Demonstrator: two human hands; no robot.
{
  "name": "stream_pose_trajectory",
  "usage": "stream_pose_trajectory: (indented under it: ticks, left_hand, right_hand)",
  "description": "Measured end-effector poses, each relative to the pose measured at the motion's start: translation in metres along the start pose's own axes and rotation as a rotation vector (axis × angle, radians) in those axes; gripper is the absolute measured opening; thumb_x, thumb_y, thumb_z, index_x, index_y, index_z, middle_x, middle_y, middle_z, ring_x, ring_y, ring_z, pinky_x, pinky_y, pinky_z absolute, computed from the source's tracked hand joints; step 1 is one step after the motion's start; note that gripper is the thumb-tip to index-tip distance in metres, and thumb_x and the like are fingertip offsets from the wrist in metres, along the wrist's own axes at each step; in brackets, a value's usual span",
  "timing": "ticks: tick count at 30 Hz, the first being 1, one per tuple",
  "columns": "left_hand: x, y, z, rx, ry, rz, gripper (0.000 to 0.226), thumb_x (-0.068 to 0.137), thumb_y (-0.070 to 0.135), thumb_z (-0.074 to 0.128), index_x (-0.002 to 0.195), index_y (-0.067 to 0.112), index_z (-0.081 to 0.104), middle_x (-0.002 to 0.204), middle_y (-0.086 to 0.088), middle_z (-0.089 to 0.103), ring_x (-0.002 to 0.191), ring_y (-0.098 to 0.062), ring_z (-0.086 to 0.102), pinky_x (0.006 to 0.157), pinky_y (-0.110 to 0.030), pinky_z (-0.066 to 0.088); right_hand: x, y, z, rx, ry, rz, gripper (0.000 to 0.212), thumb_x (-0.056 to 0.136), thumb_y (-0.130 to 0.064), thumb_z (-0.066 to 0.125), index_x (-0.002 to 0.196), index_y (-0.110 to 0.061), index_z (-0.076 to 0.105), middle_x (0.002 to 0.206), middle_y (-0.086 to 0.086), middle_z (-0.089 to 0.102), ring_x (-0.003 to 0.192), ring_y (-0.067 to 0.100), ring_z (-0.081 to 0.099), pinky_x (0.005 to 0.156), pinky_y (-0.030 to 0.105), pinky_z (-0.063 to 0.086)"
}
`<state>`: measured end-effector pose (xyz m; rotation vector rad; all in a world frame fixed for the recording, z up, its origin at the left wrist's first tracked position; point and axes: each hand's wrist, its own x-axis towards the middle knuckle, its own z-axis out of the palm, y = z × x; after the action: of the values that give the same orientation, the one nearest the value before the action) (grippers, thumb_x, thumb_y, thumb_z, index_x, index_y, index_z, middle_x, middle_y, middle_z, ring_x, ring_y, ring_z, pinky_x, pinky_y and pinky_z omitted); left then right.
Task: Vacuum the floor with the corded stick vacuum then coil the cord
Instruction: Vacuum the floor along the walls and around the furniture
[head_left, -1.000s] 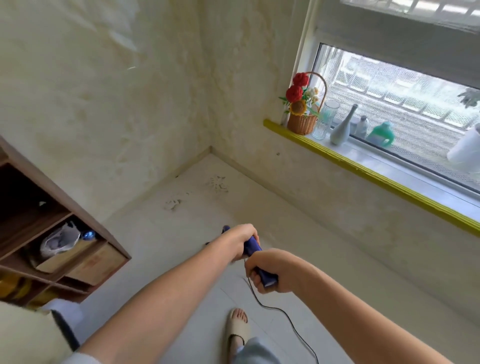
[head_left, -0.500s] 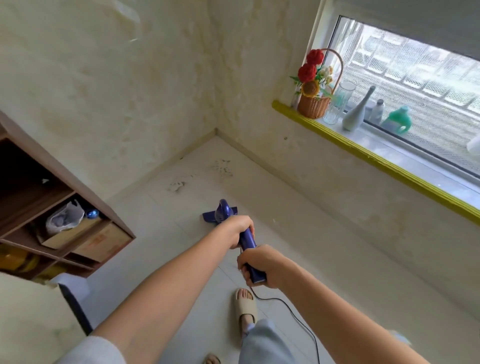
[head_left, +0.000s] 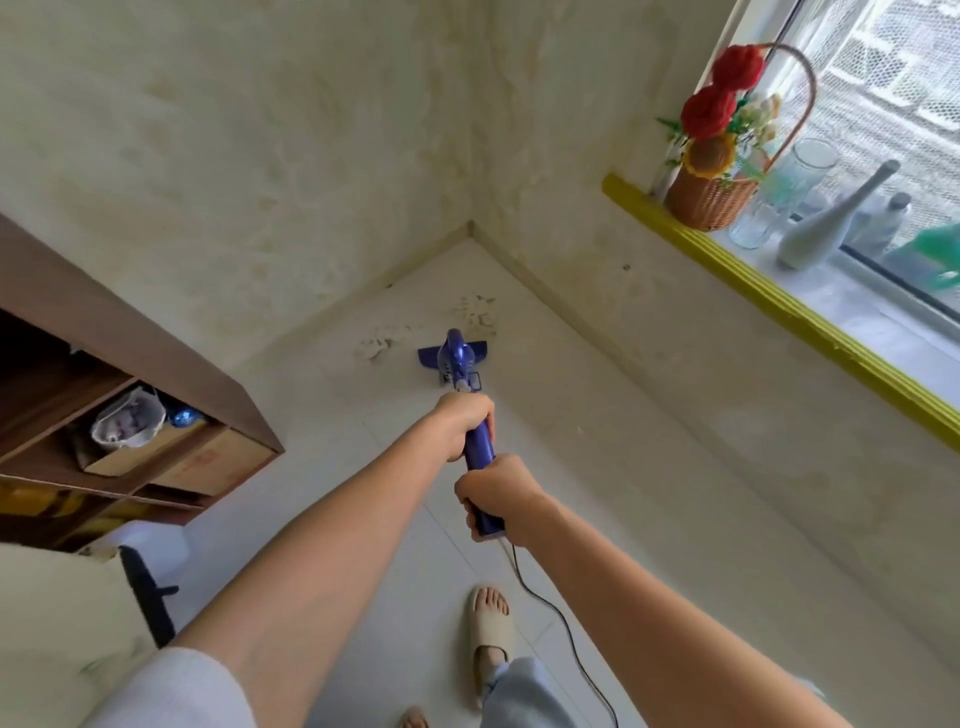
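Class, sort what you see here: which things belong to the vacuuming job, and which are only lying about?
Belonging to the job:
- blue stick vacuum, head on the floor
- black cord, trailing from the handle
- left hand and right hand, both gripping the handle
- debris patches near the corner

Only lying about:
- flower basket
- glass
- grey bottle
- wooden shelf

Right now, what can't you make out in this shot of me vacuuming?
Head view only:
- Cord: runs off the bottom edge; plug and outlet unseen.
- Vacuum shaft: hidden under the left hand and right hand.
- Green bottle on the sill: blurred, cut by the right edge.
- Shelf contents: dark, partly cropped.
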<state>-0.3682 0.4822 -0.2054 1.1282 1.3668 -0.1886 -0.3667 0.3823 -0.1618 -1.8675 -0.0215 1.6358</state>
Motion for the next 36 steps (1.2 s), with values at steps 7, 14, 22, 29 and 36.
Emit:
stream_pose_trajectory:
  ticks: [7,14,22,29,36]
  left_hand:
    - [-0.012,0.035,-0.007,-0.043,-0.077,-0.104,0.024,0.068,0.001,0.050,0.045,0.007,0.045,0.047,-0.006,0.045,0.050,-0.020,0.044,0.060,-0.025,0.038]
    - [0.010,0.051,-0.012,-0.152,-0.011,-0.094,0.040,0.090,0.003,0.046,0.050,0.006,0.050,0.036,-0.003,0.044,0.044,-0.018,0.042,0.054,-0.024,0.039]
    - [0.042,0.044,-0.005,-0.095,0.085,-0.082,0.040,0.075,0.004,0.053,0.035,0.006,0.051,0.060,-0.014,0.053,0.058,-0.027,0.048,0.063,-0.028,0.046]
    - [0.016,0.031,-0.014,-0.100,0.027,-0.103,0.005,0.061,-0.002,0.052,0.064,0.002,0.050,0.066,-0.011,0.050,0.061,-0.025,0.047,0.071,-0.031,0.045]
    - [-0.039,-0.012,-0.034,-0.058,0.027,-0.091,0.013,0.077,-0.003,0.051,0.067,0.001,0.056,0.058,-0.009,0.048,0.061,-0.025,0.048,0.064,-0.028,0.043]
  right_hand:
    - [-0.017,-0.030,-0.018,0.091,-0.074,0.011,0.020,0.080,0.011,0.044,0.083,-0.008,0.041,0.067,0.009,0.039,0.051,0.019,0.037,0.038,0.016,0.038]
    - [0.010,-0.054,-0.016,0.003,-0.057,0.016,0.021,0.084,0.011,0.043,0.079,-0.009,0.038,0.064,0.008,0.042,0.048,0.017,0.039,0.037,0.016,0.038]
    - [0.041,-0.051,-0.023,-0.085,-0.036,0.018,0.021,0.086,0.006,0.045,0.083,-0.013,0.037,0.067,0.008,0.046,0.050,0.017,0.045,0.041,0.022,0.041]
    - [0.019,-0.035,-0.003,-0.033,-0.052,0.020,0.019,0.082,0.009,0.043,0.085,-0.009,0.040,0.067,0.009,0.044,0.050,0.017,0.042,0.039,0.017,0.041]
    - [-0.032,0.001,0.030,0.070,-0.087,0.023,0.021,0.080,0.012,0.044,0.089,-0.006,0.042,0.066,0.008,0.041,0.050,0.018,0.039,0.039,0.016,0.039]
